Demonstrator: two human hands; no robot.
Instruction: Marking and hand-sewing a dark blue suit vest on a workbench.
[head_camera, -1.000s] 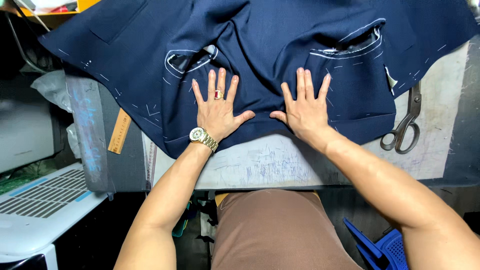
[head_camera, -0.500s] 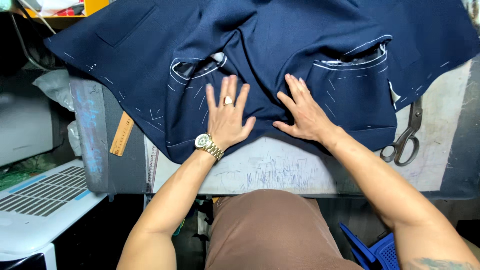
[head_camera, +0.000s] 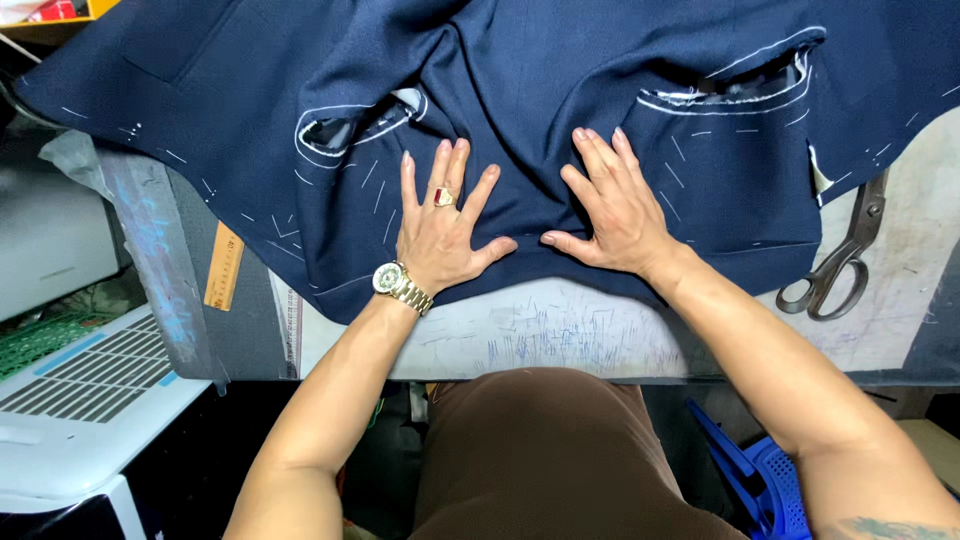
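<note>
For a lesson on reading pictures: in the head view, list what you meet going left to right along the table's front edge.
Wooden ruler → left hand → right hand → scissors.

One navy garment (head_camera: 560, 90) with two chalk-outlined pocket openings, two hands, one wristwatch (head_camera: 392, 281), one ring (head_camera: 443, 196), one pair of scissors (head_camera: 838, 262), one wooden ruler (head_camera: 224, 266), one tabletop (head_camera: 560, 335).
</note>
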